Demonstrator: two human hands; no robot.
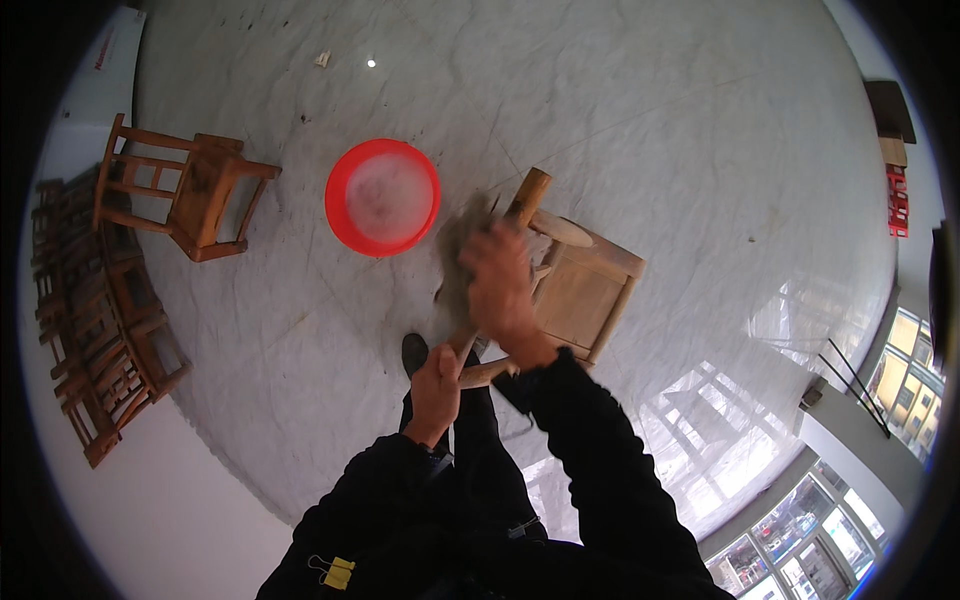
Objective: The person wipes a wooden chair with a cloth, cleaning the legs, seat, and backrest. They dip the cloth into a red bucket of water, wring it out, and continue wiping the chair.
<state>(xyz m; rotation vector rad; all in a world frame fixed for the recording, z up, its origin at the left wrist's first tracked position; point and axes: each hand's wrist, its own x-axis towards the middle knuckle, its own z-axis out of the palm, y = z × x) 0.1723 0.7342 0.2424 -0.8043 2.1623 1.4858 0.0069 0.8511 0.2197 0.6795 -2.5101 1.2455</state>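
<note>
A wooden chair (581, 300) with a panelled seat stands right before me, its back towards me and its top rail (529, 193) slanting up to the right. My left hand (438, 386) grips the near end of the chair's back. Over the middle of that top rail lies my right hand (499, 281), blurred, with a grey-brown cloth (461, 259) under its fingers. The cloth hangs on the left side of the rail and is blurred too. Part of the chair back is hidden by the right hand and forearm.
A red plastic basin (335, 202) of foamy water stands on the floor left of the chair. Another wooden chair (210, 187) stands farther left, beside a row of wooden chairs (112, 300) along the wall. My shoe (414, 352) is near the left hand.
</note>
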